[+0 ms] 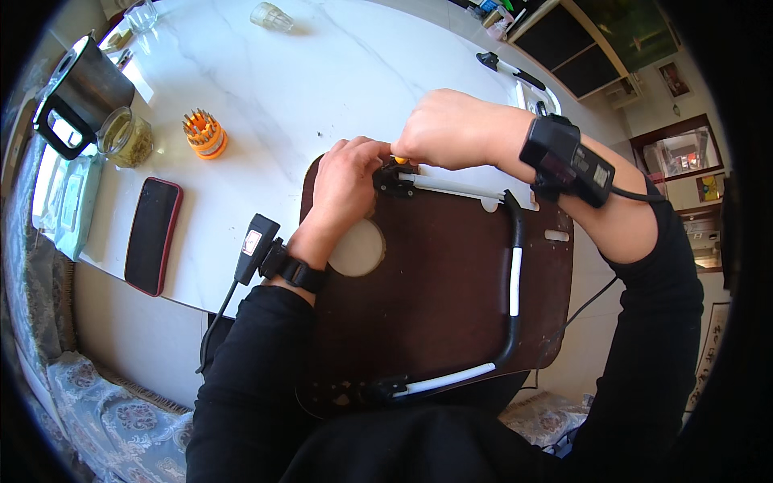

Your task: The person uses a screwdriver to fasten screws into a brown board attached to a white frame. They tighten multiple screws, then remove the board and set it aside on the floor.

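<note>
A dark brown folding lap desk (451,282) lies underside up in front of me, partly over the table edge. Its folding leg (515,278), a bent tube in black and white, runs along the board. At the far left corner, my right hand (439,129) is closed around a small screwdriver (400,159); only a bit of its yellow-orange handle shows. The tool stands over the black hinge bracket (394,180). My left hand (346,179) rests on the board beside that bracket, fingers bent and fingertips close to the screwdriver. Whatever those fingertips pinch is hidden.
An orange screwdriver bit holder (206,135) stands on the white marble table (322,72). Left of it are a phone (153,236), a glass jar (126,138), a kettle (84,92) and a pack of wipes (78,201). A glass (271,17) lies at the far side. Another leg (523,76) sits far right.
</note>
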The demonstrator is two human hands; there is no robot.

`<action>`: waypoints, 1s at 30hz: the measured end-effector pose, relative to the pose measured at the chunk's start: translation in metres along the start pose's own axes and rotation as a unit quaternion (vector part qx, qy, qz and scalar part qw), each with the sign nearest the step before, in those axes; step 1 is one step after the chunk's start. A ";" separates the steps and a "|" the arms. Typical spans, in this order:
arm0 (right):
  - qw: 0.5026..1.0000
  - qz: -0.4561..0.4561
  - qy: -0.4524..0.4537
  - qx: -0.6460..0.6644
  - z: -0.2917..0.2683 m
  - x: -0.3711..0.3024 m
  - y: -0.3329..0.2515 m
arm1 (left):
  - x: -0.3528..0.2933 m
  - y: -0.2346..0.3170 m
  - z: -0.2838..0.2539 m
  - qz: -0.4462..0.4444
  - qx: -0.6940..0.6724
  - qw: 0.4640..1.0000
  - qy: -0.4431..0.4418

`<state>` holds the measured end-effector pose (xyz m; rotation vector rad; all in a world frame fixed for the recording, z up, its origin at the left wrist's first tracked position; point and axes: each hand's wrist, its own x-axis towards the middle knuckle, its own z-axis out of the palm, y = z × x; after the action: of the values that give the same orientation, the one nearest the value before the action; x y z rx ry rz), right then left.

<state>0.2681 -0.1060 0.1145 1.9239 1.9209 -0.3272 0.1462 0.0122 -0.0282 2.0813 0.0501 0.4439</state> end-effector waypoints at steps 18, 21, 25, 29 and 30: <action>0.969 0.212 0.010 0.123 -0.012 0.003 -0.023 | 0.001 0.000 0.007 0.007 0.010 0.998 0.063; 0.982 0.152 0.059 0.095 -0.011 0.002 -0.020 | 0.001 -0.005 0.008 -0.009 -0.035 0.998 0.060; 0.985 -0.012 0.138 0.105 -0.008 0.000 -0.017 | 0.004 -0.009 0.006 -0.042 -0.066 0.997 0.011; 0.976 -0.065 0.181 0.103 -0.004 0.002 -0.019 | 0.000 -0.008 0.005 -0.009 -0.114 0.992 0.044; 0.978 -0.058 0.163 0.117 -0.004 0.003 -0.019 | 0.000 -0.008 0.005 -0.015 -0.115 0.993 0.032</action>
<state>0.2488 -0.1024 0.1144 2.1274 2.3019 -0.2966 0.1488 0.0124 -0.0370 1.8378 0.0660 0.4749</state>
